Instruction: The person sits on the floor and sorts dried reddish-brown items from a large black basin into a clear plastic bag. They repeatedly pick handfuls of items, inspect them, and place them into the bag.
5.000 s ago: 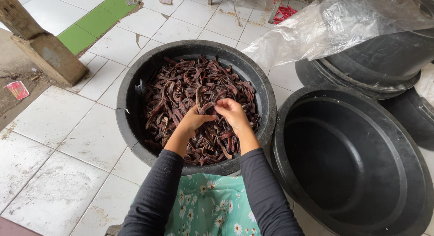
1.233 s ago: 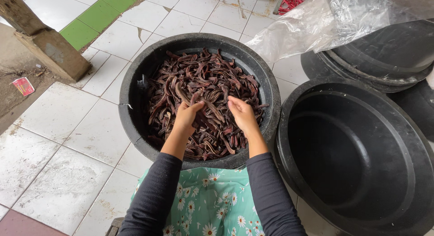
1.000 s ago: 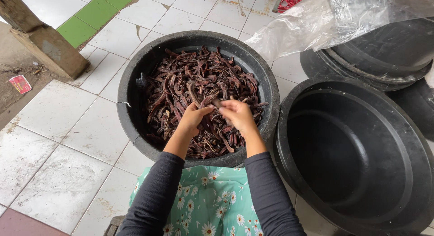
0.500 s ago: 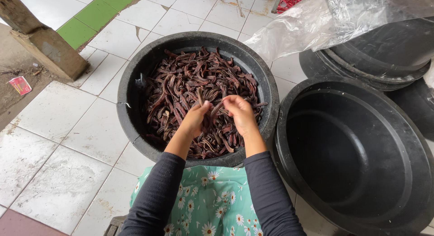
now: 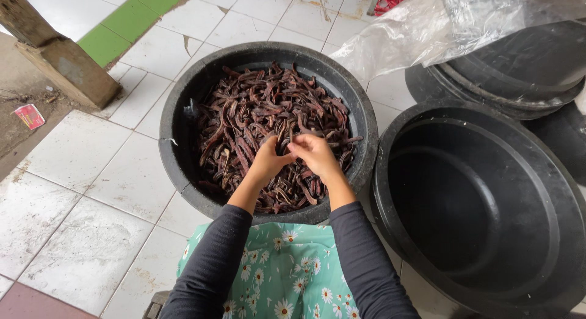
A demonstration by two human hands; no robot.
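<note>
Looking down on two round black plastic basins: the empty basin [image 5: 482, 203] holds nothing, while the full basin [image 5: 183, 136] is heaped with dark brown dried pods [image 5: 262, 111], uncountable. My left hand [image 5: 267, 163] and right hand [image 5: 314, 154] meet, fingers pinching one pod between them, so I judge sorting barely begun.

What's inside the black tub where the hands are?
The tub holds a heap of dark brown dried pods. Both hands, left and right, rest on the heap. The pods cover the tub's bottom, so it cannot be seen.
</note>
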